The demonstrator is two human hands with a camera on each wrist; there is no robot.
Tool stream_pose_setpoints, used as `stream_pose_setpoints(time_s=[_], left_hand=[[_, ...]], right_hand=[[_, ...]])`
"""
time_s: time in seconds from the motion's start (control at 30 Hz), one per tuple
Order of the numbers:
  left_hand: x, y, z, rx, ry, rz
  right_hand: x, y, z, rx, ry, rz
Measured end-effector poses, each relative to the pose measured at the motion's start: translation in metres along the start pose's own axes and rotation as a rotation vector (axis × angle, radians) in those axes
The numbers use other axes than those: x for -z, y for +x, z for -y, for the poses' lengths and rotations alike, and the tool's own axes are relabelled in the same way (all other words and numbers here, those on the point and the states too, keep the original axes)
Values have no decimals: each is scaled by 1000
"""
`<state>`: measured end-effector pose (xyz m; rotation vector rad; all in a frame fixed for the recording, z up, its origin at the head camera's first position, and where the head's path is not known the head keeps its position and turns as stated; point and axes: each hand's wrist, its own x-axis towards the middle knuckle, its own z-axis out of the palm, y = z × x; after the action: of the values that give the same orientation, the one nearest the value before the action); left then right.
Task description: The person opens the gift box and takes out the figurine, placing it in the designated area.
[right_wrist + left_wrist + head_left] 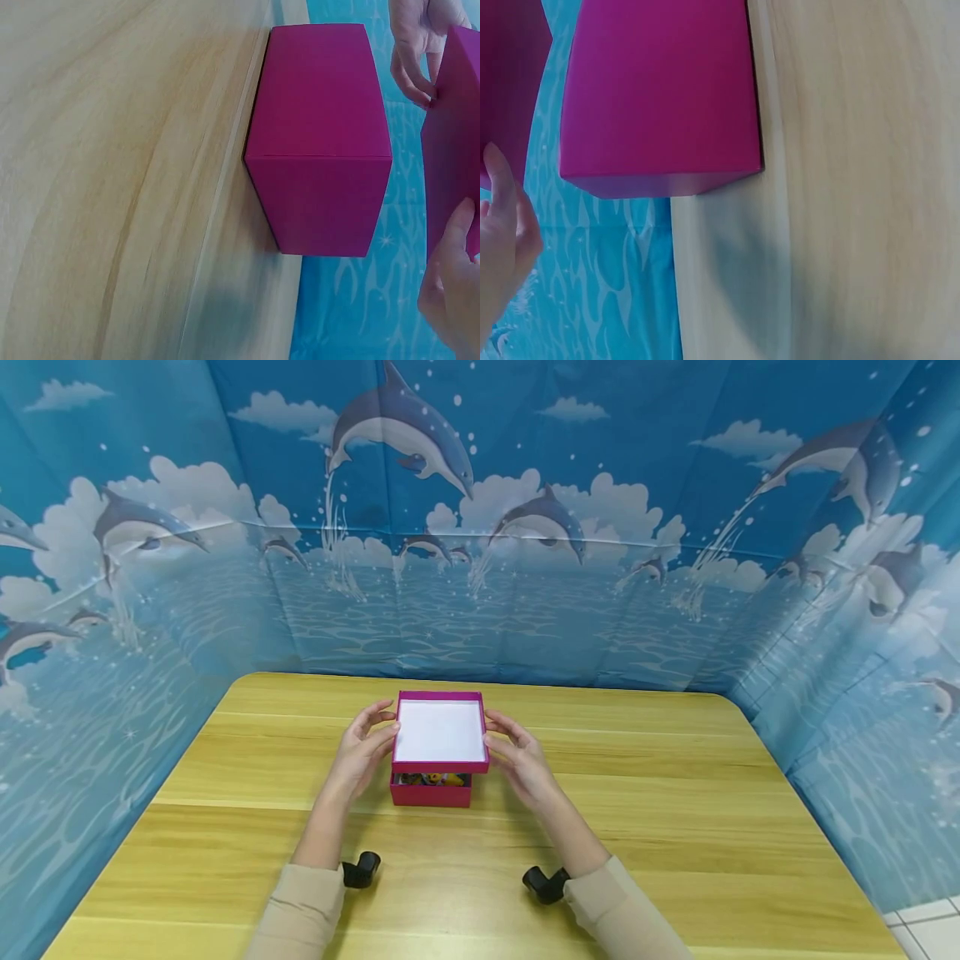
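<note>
Two hands (360, 752) (525, 767) hold raised lid (440, 731); box (431, 796) contents (435, 779) partly hidden, indistinct.

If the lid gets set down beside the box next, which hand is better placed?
Probably the right hand: it and the left hand hold opposite sides of the lid, but more table extends right of the box.

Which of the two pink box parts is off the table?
The lid, white inside: the left hand and right hand hold it up, while the box stands on the table.
</note>
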<state>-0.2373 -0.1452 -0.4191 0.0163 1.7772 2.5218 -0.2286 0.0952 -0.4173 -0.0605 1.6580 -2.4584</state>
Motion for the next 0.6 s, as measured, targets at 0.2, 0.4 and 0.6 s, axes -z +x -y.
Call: stream_pose_setpoints(time_s=[0.2, 0.4, 0.6], left_hand=[[9, -1, 1, 55, 9, 26], [22, -1, 0, 98, 30, 41], [36, -4, -6, 116, 39, 47]], right_hand=[[0, 0, -3, -7, -50, 34], [-9, 0, -5, 3, -51, 66], [-22, 2, -11, -13, -44, 57]])
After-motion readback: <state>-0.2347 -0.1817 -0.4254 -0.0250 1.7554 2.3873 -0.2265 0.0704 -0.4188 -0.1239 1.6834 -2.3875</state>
